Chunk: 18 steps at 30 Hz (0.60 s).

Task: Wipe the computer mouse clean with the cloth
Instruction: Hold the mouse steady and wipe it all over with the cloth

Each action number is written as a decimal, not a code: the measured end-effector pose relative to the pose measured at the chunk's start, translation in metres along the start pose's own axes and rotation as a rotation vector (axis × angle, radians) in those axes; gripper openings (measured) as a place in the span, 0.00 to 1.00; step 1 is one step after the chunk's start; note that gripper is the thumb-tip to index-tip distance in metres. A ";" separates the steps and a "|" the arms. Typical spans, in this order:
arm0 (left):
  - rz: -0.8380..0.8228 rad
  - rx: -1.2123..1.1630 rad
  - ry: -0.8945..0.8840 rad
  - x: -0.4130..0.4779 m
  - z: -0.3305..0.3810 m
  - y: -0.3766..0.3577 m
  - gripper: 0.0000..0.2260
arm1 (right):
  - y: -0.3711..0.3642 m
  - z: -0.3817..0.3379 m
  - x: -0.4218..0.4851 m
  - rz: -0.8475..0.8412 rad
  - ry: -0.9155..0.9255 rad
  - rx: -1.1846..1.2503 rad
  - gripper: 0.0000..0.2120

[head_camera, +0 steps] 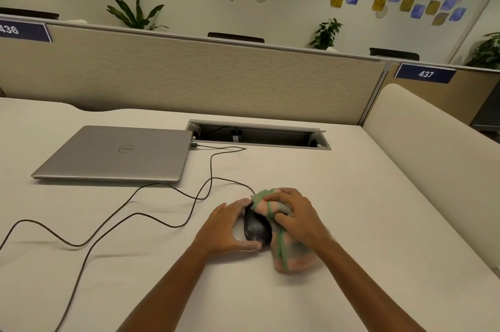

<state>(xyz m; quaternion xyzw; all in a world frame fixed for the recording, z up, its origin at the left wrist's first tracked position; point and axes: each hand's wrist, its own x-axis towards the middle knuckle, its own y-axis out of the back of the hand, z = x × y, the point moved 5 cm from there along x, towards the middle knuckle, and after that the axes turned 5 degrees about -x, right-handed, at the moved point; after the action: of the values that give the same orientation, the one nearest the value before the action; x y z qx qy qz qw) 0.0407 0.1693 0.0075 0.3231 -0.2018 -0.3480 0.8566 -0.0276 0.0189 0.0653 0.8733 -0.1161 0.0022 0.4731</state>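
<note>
Fingers of your left hand cup the mouse from its left | right hand clutches cloth against its right flank | mouse's long axis points away from you

Desk right of the cloth lies open — leftward, a looping cable (perhaps two) and laptop obstruct.

Two arms show, and both are bare. The left forearm and the right forearm are long and slim, and they are bare all the way down to the bottom edge. The left hand is bare too, and its thumb has a short nail. The right hand is bare as well and looks a little bit blurry.
</note>
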 end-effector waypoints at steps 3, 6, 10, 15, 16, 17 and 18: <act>0.004 0.009 -0.007 0.000 0.000 -0.001 0.43 | -0.017 -0.013 -0.003 -0.055 0.057 -0.338 0.29; 0.003 0.006 -0.010 -0.002 0.003 0.001 0.45 | -0.022 -0.016 -0.017 0.003 0.172 -0.503 0.27; 0.005 0.006 -0.037 -0.003 0.005 0.002 0.44 | -0.018 -0.008 -0.042 0.009 0.251 -0.477 0.21; -0.039 -0.012 -0.032 -0.002 0.005 0.004 0.50 | -0.008 0.009 -0.043 0.023 0.100 -0.172 0.22; -0.049 -0.015 -0.026 -0.002 0.005 0.005 0.50 | -0.005 0.012 -0.040 0.024 0.046 -0.090 0.21; -0.056 -0.019 -0.019 -0.002 0.006 0.005 0.49 | -0.001 0.015 -0.037 0.025 -0.006 -0.006 0.19; -0.059 -0.022 -0.013 -0.002 0.006 0.004 0.48 | 0.002 0.015 -0.034 0.028 -0.046 0.056 0.19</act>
<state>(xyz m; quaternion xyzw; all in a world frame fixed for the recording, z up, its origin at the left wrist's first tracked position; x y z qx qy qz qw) 0.0383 0.1704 0.0147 0.3173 -0.1940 -0.3774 0.8481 -0.0624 0.0122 0.0547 0.8843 -0.1391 -0.0079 0.4456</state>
